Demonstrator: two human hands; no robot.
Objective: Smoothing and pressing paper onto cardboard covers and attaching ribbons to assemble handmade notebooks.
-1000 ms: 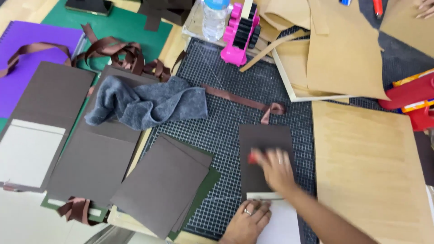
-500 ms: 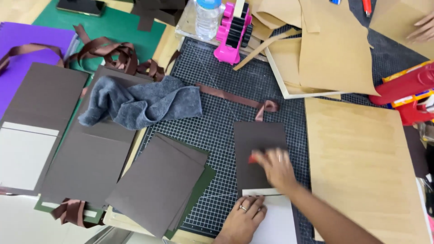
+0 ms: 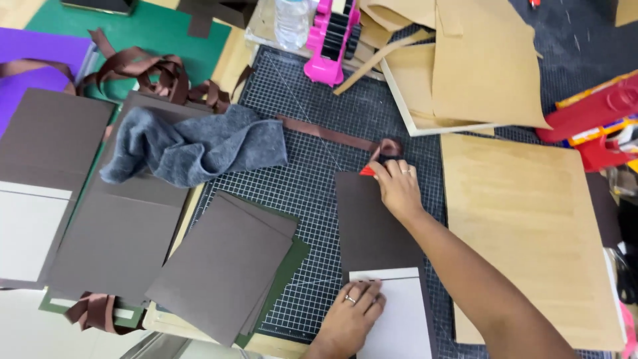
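A dark brown card sheet with a white panel lies on the black gridded cutting mat. My left hand, with a ring on one finger, presses flat on the white panel's near left corner. My right hand rests on the sheet's far edge, gripping a small red tool against the card. A brown ribbon lies on the mat just beyond that hand.
A grey cloth lies left of the mat. Brown card sheets are stacked at left, over green and purple sheets. A wooden board lies right. A pink tape dispenser, a water bottle and tan paper sit behind.
My right hand has slid with the red tool from the middle of the brown sheet up to its far edge. My left hand stays on the white panel.
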